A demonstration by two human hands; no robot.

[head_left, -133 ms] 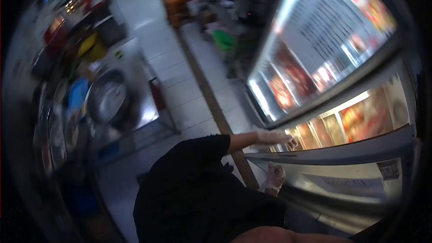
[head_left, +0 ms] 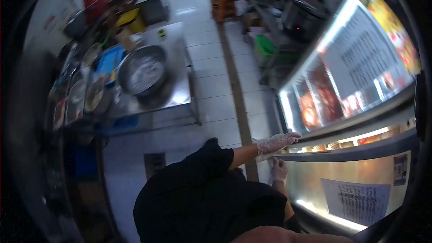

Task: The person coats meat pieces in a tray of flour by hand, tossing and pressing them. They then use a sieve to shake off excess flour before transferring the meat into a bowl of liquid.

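My left hand (head_left: pixel 276 143), in a clear glove, reaches from a black sleeve to the left end of a lit glass display cabinet (head_left: pixel 360 137). Its fingers are stretched out at the frame beside the narrow opening. Just below it, my right hand (head_left: pixel 279 169), also gloved, has its fingers curled near the end of the cabinet's lower panel (head_left: pixel 301 175). Whatever that hand may hold is too small to make out. Reddish food (head_left: pixel 309 110) shows behind the upper glass. A sheet with writing (head_left: pixel 355 200) is on the lower panel.
At the left, a metal table (head_left: pixel 175 78) bears a large metal bowl (head_left: pixel 143 69), a blue tray (head_left: pixel 109 60) and other bowls. An orange stool (head_left: pixel 223 5) stands farther back, near a counter with a dark cooker (head_left: pixel 302 17). A tiled floor (head_left: pixel 218 96) runs between.
The view has swung, so the room appears farther right. The lit opening between the cabinet's upper and lower parts looks narrower. My left hand's fingers now stretch along the frame.
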